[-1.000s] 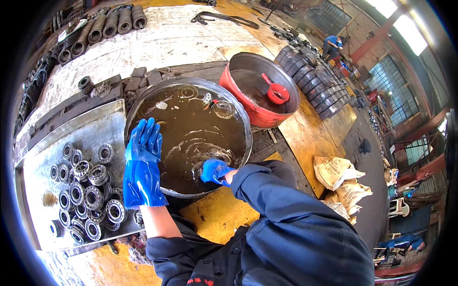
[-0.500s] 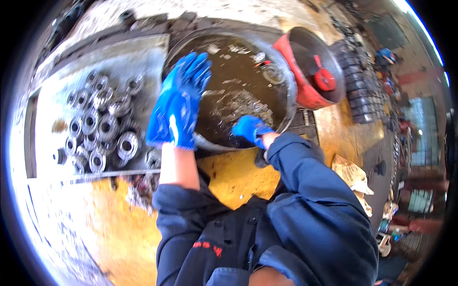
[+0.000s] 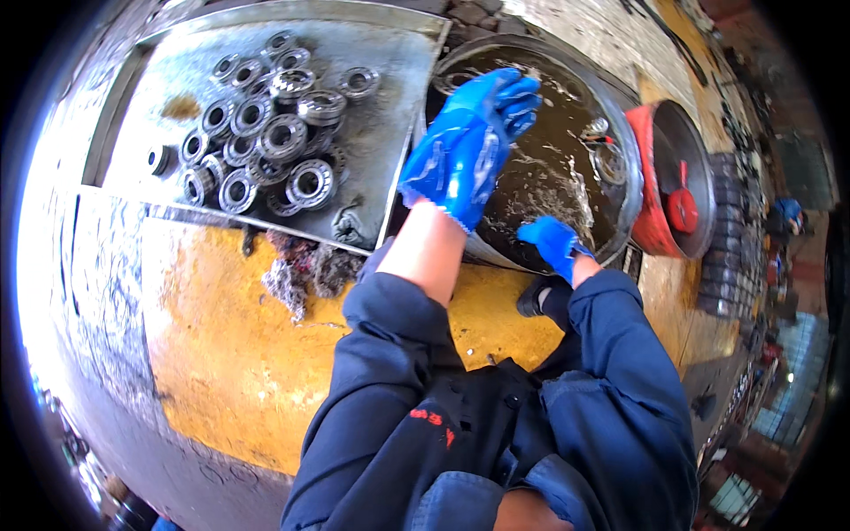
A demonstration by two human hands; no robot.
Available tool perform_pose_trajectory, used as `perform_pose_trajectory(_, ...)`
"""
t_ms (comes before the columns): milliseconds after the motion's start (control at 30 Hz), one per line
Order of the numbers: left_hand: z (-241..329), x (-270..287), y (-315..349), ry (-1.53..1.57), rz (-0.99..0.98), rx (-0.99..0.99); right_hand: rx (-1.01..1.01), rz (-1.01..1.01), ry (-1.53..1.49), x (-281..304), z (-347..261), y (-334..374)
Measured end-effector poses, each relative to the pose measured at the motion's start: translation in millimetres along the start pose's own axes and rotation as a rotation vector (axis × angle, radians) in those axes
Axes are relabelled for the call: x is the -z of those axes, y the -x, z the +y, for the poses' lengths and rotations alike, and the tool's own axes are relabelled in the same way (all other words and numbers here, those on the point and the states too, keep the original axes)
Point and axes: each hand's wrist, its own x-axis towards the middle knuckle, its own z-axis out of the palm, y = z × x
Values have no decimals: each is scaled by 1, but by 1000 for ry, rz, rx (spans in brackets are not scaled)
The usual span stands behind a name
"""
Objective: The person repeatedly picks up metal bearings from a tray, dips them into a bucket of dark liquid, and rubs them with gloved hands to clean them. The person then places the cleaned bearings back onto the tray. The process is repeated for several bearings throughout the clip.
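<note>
My left hand (image 3: 467, 142), in a long blue rubber glove, hangs above the left side of a round metal tub (image 3: 630, 159). Its fingers are stretched out and slightly bent, and nothing shows in them. Brown, rippling liquid (image 3: 540, 181) fills much of the tub. At the near side of that tub, my right hand (image 3: 551, 243), also blue-gloved, is low over the liquid's surface; its fingertips are hidden. A metal ring (image 3: 611, 164) shows near the tub's right wall, and a bearing (image 3: 453, 81) at its far left, partly behind my left glove.
Left of the tub, a shallow metal tray (image 3: 390, 53) holds a heap of bearings (image 3: 283, 139) and a grey rag (image 3: 352, 226). A red drum (image 3: 645, 177) with a red-handled tool (image 3: 682, 208) stands at right. Dirty fibre waste (image 3: 305, 274) lies on the yellow floor (image 3: 230, 354).
The view has swung left, so the tray and tub appear farther right. My left hand stays raised at the tub's left side; my right hand remains at the near side, where the splashing has spread.
</note>
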Motion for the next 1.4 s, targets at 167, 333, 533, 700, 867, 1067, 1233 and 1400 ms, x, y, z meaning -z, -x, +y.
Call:
perform_pose_trajectory(167, -4, 4, 2, 82, -12, 16, 10, -67, 919, -7, -60, -11)
perform_pose_trajectory(333, 0, 10, 2, 55, 24, -1, 147, -55, 797, -11, -49, -24)
perform_pose_trajectory(533, 0, 9, 11, 59, -63, -70, 83, -33, 361, -9, -12, -2)
perform_pose_trajectory(700, -5, 0, 9, 68, -99, -51, 173, -190, 1076, -5, -35, -22)
perform_pose_trajectory(867, 3, 9, 12, 62, -42, -60, -25, -120, 668, 4, -46, -24)
perform_pose_trajectory(1067, -5, 6, 5, 77, -59, -33, -206, 35, 422, -19, 3, -24)
perform_pose_trajectory(1233, -3, 9, 10, 98, -56, -63, 316, -72, 912, -2, -50, -22)
perform_pose_trajectory(1400, -2, 7, 7, 76, -3, -30, -169, 18, 314, 8, -43, -4)
